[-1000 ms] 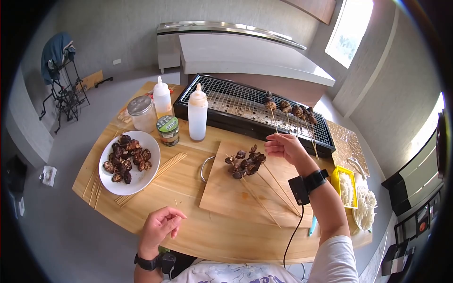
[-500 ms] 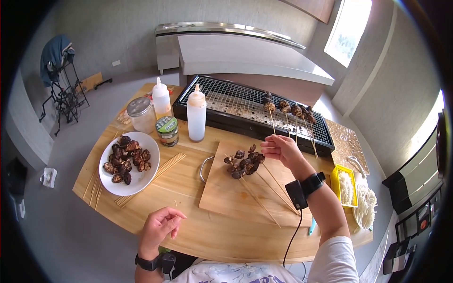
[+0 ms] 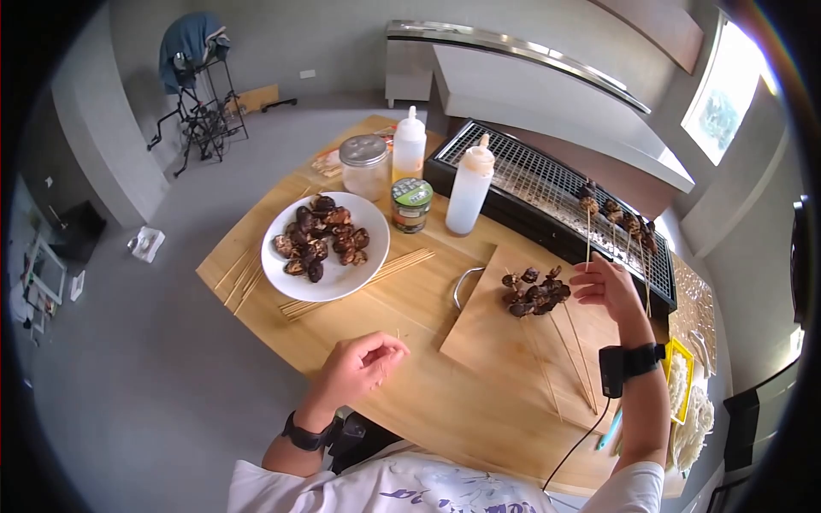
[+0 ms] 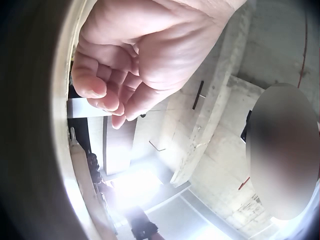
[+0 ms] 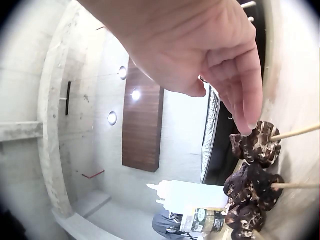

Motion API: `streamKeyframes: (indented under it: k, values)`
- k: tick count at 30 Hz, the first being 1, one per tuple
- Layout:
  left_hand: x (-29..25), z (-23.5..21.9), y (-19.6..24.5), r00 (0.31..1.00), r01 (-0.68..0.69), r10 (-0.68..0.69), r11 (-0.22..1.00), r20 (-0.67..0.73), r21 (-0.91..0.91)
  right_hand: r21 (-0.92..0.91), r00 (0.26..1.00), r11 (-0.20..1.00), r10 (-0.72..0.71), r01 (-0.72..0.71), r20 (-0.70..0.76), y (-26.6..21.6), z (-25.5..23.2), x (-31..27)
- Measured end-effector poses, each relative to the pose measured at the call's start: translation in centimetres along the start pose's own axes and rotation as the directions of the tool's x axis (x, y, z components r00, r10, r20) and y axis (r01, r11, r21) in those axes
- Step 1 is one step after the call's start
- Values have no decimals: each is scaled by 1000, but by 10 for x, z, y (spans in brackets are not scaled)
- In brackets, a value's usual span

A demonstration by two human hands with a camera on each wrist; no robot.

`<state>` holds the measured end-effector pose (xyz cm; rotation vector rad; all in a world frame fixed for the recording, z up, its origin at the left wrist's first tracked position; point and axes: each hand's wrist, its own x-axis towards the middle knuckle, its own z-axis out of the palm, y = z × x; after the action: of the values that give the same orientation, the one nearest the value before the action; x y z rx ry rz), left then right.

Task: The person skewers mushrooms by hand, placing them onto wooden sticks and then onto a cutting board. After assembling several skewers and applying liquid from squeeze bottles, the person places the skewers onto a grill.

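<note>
My right hand (image 3: 605, 289) is at the grill's near edge, thumb and forefinger pinching the lower stick of the leftmost mushroom skewer (image 3: 588, 205). The skewer's dark brown mushrooms lie on the grill (image 3: 530, 184), beside several more skewers (image 3: 633, 224). Beneath that hand, a few mushroom skewers (image 3: 534, 295) rest on the cutting board (image 3: 487, 329), sticks pointing toward me. In the right wrist view, fingertips overlap the mushrooms (image 5: 255, 145) on these. My left hand (image 3: 359, 368) hangs over the table's front edge, fingers loosely curled and holding nothing.
A white plate of mushrooms (image 3: 272, 269) stands at left, bare bamboo sticks (image 3: 402, 269) beside it. Behind are a lidded glass jar (image 3: 365, 167), a green-lidded jar (image 3: 411, 205) and two squeeze bottles (image 3: 470, 192). A yellow basket (image 3: 682, 350) with pale food sits at right.
The head view has swung to the left, so everything appears shifted right. My right hand stays by the same skewer at the grill; my left hand remains loosely curled near the front edge.
</note>
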<state>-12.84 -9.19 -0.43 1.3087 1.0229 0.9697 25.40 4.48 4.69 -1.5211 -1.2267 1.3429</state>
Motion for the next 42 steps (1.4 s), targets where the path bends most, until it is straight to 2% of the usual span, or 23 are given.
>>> streamKeyframes:
  k: [2, 3, 4, 6, 7, 9, 10, 14, 18, 20, 22, 23, 25, 26, 27, 28, 30, 32, 34, 35, 37, 38, 42]
  values:
    - [-3, -5, 7, 940, -138, 279, 837, -196, 529, -23, 998, 1000, 2, -3, -70, -5, -2, -7]
    - [-4, -10, 12, 905, -99, 339, 753, -255, 651, -102, 994, 995, -27, 16, -107, -7, -2, -12]
    - [-7, -16, 11, 903, -88, 337, 752, -266, 654, -181, 988, 983, -60, 34, -144, -9, -4, -16]
    - [-11, -33, 5, 831, 77, 442, 511, -339, 856, -186, 988, 982, -71, 45, -136, -9, -8, -25]
    - [-14, -42, 1, 831, 75, 444, 507, -335, 859, -206, 986, 974, -120, 94, -114, -10, -9, -31]
    - [-19, -57, -6, 821, 193, 471, 303, -323, 933, -207, 980, 964, -185, 166, -74, -15, -3, -45]
    - [-21, -60, -7, 823, 188, 472, 299, -316, 936, -202, 980, 965, -184, 165, -79, -20, 6, -54]
    - [-22, -62, -8, 856, 263, 396, 220, -332, 939, -179, 955, 960, -168, 215, 246, -32, 56, -87]
    - [-18, -58, -7, 854, 264, 418, 165, -309, 950, -149, 816, 953, -136, 262, 562, -17, 99, -112]
    - [-17, -61, -8, 875, 235, 399, 144, -274, 961, -181, 756, 935, -121, 304, 644, -10, 116, -126]
    - [-18, -65, -6, 905, 235, 331, 136, -268, 962, -217, 654, 815, -241, 538, 717, 5, 131, -131]
    - [-18, -62, -1, 914, 235, 313, 109, -258, 966, -216, 673, 819, -253, 531, 695, 6, 136, -135]
    - [-17, -60, 3, 934, 233, 268, 49, -237, 971, -216, 593, 776, -239, 592, 769, 6, 145, -139]
    - [-17, -59, 5, 942, 258, 222, -1, -251, 966, -209, 609, 783, -255, 586, 751, 8, 148, -138]
    - [-17, -58, 9, 955, 238, 183, -9, -232, 971, -183, 573, 822, -198, 539, 795, 10, 150, -135]
    - [-19, -56, 10, 961, 215, 181, -23, -208, 976, -161, 528, 857, -144, 489, 837, 13, 152, -132]
    - [-17, -53, 11, 964, 128, 247, -100, -100, 987, -126, 544, 910, -120, 394, 831, 18, 152, -129]
    - [-16, -53, 10, 971, 112, 225, -114, -84, 987, -96, 538, 949, -86, 300, 838, 23, 160, -126]
    - [-19, -49, 7, 955, 197, 246, -102, -167, 975, 22, 519, 992, -85, 127, 851, 31, 164, -121]
    - [-22, -49, 6, 957, 185, 246, -106, -155, 977, 48, 534, 991, -110, 128, 838, 37, 166, -118]
    - [-24, -47, 7, 940, 177, 275, 113, -202, 978, 63, 593, 993, -111, 101, 798, 45, 169, -114]
    - [-26, -44, 7, 942, 173, 270, 112, -197, 979, 73, 640, 995, -103, 73, 761, 47, 169, -113]
    - [-31, -16, 10, 913, 171, 295, 346, -280, 922, -47, 663, 993, -36, 108, 748, 46, 169, -115]
